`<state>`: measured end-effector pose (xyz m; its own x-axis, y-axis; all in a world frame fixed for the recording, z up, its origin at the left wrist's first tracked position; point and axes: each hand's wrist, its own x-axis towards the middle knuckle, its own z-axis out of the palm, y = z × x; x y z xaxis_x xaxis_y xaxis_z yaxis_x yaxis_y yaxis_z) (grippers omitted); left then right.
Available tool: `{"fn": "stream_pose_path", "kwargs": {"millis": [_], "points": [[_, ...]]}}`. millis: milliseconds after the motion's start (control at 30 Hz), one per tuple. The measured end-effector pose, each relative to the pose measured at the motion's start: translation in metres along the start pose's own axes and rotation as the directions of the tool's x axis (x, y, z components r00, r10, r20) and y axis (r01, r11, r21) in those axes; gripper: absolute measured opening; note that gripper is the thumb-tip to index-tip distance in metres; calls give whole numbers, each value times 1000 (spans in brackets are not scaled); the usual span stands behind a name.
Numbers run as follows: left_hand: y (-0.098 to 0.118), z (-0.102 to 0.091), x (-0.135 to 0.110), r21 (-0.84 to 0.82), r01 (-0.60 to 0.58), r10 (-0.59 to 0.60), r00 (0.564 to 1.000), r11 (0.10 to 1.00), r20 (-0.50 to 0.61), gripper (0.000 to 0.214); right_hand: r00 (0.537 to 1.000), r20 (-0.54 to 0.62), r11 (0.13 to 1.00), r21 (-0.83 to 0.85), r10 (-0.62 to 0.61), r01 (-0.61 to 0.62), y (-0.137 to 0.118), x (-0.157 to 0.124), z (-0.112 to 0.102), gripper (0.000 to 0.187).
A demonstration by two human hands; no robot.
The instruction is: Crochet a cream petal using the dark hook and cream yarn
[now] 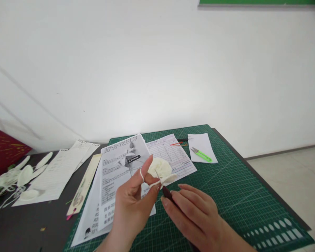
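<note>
My left hand [132,204] is raised above the papers, with white yarn [141,175] looped round its forefinger and a small cream crocheted piece [168,179] pinched at its fingertips. My right hand [194,213] grips a dark-handled crochet hook [166,191] whose thin metal tip reaches into the crocheted piece. A ball of cream yarn [161,167] lies on the papers just behind the hands. Both hands hover over a green cutting mat [225,189].
Printed instruction sheets [120,164] and a form [173,154] lie on the mat. Green thread snips [201,155] rest on a white slip at the back right. To the left are more papers [57,171], a ruler [85,183], white petal shapes [26,173] and tangled yarn. A white wall stands behind.
</note>
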<state>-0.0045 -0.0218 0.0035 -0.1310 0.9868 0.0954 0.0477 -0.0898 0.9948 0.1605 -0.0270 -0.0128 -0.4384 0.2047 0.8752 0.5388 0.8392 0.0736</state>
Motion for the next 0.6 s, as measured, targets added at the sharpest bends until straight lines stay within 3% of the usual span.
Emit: {"fn": "stream_pose_path", "kwargs": {"millis": [100, 200, 367, 500, 600], "points": [[-4, 0, -4, 224, -269, 276, 961, 937, -1, 47, 999, 42, 999, 38, 5, -7, 0, 2, -6, 27], [-8, -4, -5, 268, -476, 464, 879, 838, 110, 67, 996, 90, 999, 42, 23, -26, -2, 2, -14, 23], [-12, -9, -7, 211, -527, 511, 850, 823, 130, 74, 987, 132, 993, 71, 87, -97, -3, 0, -17, 16], [-13, -8, -10, 199, -592, 578, 806, 781, 126, 75, 999, -2, 996, 75, 43, -42, 0, 0, -11, 13], [-12, -7, -9, 246, -616, 600, 786, 748, 145, 76, 999, -8, 995, 90, 53, -52, 1, -3, -8, 12]]}}
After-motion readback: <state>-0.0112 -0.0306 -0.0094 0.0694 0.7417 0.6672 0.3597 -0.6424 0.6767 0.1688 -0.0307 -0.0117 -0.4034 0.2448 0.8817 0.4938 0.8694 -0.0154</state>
